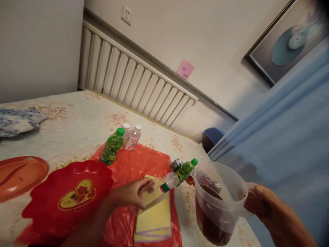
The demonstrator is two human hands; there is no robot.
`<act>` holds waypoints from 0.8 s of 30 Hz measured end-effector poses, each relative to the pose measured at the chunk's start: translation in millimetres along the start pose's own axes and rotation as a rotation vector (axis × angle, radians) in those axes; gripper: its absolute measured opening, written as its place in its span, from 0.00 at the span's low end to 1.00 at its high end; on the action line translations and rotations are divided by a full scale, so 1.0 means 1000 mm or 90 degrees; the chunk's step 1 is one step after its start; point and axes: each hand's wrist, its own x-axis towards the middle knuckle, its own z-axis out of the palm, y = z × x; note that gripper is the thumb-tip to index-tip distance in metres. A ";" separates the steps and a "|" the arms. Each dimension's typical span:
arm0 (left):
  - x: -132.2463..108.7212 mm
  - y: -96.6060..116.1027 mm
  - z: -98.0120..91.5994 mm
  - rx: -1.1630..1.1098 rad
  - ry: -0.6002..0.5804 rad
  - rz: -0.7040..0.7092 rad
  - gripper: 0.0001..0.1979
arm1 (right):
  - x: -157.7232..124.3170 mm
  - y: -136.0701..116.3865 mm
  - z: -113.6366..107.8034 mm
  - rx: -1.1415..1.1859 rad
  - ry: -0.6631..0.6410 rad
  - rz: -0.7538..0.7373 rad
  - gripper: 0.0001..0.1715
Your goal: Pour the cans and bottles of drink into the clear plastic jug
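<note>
My right hand [259,202] grips the handle of a clear plastic jug [218,202] with dark brown liquid in it, held at the table's right edge. My left hand [132,195] lies on a folded yellow cloth [156,216], fingers curled at its upper corner, next to a clear bottle with a red label [170,181]. The cloth rests on a red plastic bag [144,164]. Behind the clear bottle are a green bottle [187,169] and a drink can [176,164].
A red scalloped dish with a heart motif [69,195] and an orange tray [17,175] sit at the left. Another green bottle [112,146] and two small white-capped bottles [132,137] stand further back. A blue patterned cloth [15,120] lies far left. Radiator [133,82] and blue curtain [282,144] behind.
</note>
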 end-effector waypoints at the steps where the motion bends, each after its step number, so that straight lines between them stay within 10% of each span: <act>1: 0.000 0.001 0.000 0.001 -0.005 0.002 0.38 | -0.001 0.001 0.000 0.004 -0.041 0.037 0.27; 24: -0.001 0.011 -0.001 0.014 -0.024 -0.001 0.33 | 0.009 -0.025 0.025 -0.103 -0.279 0.110 0.28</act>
